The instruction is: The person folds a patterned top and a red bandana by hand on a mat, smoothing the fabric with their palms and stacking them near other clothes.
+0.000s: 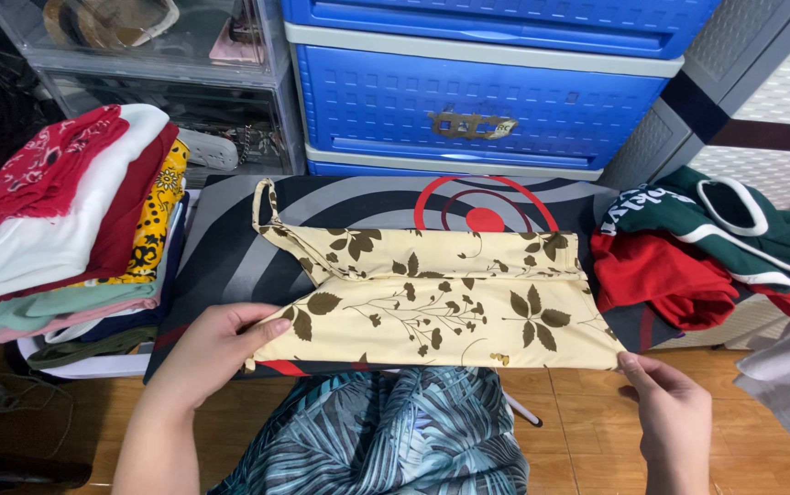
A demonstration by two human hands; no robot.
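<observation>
Blue plastic drawers (482, 101) sit behind the work surface, a small board (230, 238) covered in grey-black swirl fabric with a red circle motif. Cream strappy top (432, 302) with a brown leaf print lies flat across that board, folded, straps toward the upper left. My left hand (216, 348) pinches the top's lower left corner, thumb over the fabric edge. My right hand (674, 408) grips the lower right corner, fingers closed on the hem. Left of the board: a stack of folded clothes (74, 220), red, white, yellow print, mint and pink layers. Right of the board: an unfolded heap, green-and-white garment (716, 225) over a red garment (661, 275). Leaf-print teal fabric (386, 431) covers my lap below the board. Wooden floor (578, 440) underneath.
</observation>
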